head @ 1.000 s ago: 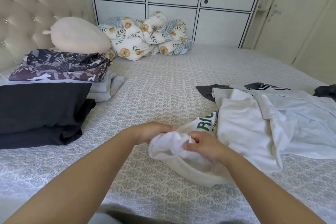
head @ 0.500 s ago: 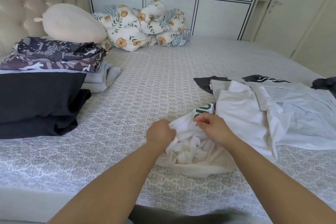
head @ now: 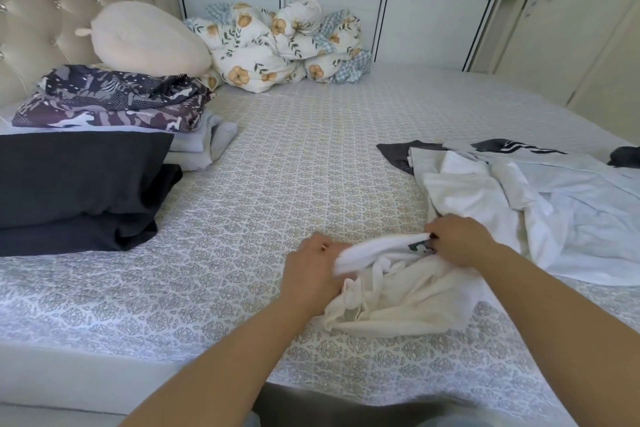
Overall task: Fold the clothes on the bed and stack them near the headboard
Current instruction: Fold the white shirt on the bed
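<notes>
- Near the front edge of the bed, I see the white T-shirt lying bunched on the patterned sheet, just beside the unfolded pile of light clothes to its right.
- My left hand grips the shirt's rolled upper edge, fingers curled round the cloth.
- My right hand pinches the other end of that roll, beside a scrap of dark print (half a second ago more green lettering showed; now the roll hides most of it).
- Since the earlier frame both hands have moved apart, so the edge between them is pulled into a straighter band.
- By the headboard the folded stack and the dark folded clothes sit as before, with the cream cushion behind.
</notes>
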